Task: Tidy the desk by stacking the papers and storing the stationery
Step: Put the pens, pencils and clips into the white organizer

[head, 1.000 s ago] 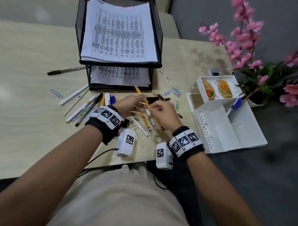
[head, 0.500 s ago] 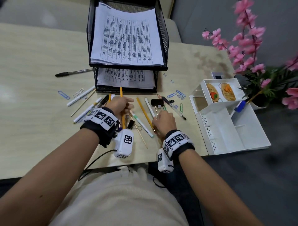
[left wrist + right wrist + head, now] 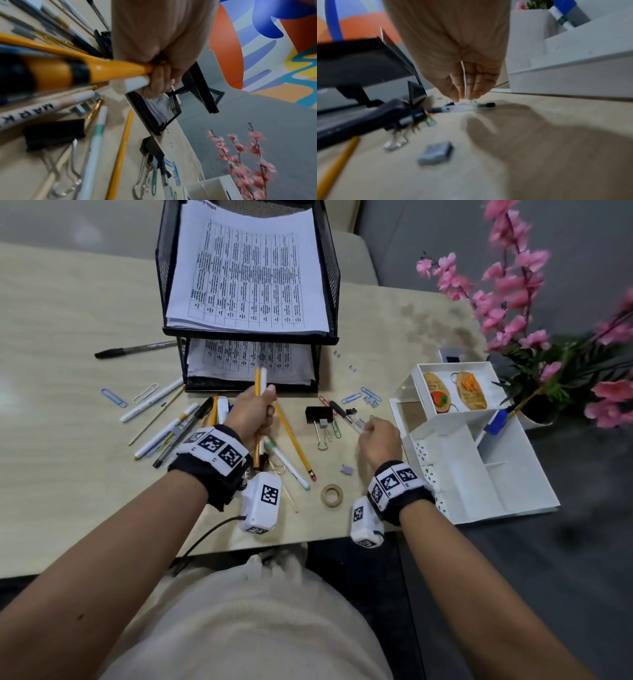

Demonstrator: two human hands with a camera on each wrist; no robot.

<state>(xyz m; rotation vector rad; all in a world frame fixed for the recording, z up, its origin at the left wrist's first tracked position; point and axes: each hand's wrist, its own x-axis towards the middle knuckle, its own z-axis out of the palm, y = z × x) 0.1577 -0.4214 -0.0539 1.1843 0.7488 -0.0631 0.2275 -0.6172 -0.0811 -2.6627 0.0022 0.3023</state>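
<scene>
My left hand (image 3: 260, 412) grips a yellow pencil (image 3: 257, 378) and a white pen (image 3: 263, 380) upright in a fist in front of the black mesh paper tray (image 3: 250, 333). The left wrist view shows the fingers (image 3: 159, 79) wrapped round the pencil (image 3: 111, 70) and the pen (image 3: 137, 83). My right hand (image 3: 371, 429) reaches down over a clear pen (image 3: 346, 415) lying near the white organizer (image 3: 472, 474). Its fingertips (image 3: 474, 94) hang straight just above that pen (image 3: 462, 107), holding nothing. Printed papers (image 3: 246, 268) lie stacked in both tray tiers.
Several pens and pencils (image 3: 171, 433) lie left of my left hand. A yellow pencil (image 3: 294, 440), a white-green pen (image 3: 287, 463), a black binder clip (image 3: 318, 414), paper clips (image 3: 352, 398) and a tape roll (image 3: 331, 495) are scattered mid-desk. A black pen (image 3: 137, 349) lies far left; pink flowers (image 3: 513, 285) stand right.
My right hand has moved right, from the pencils at mid-desk to the clear pen by the organizer. My left hand has risen slightly and now holds a white pen beside the pencil.
</scene>
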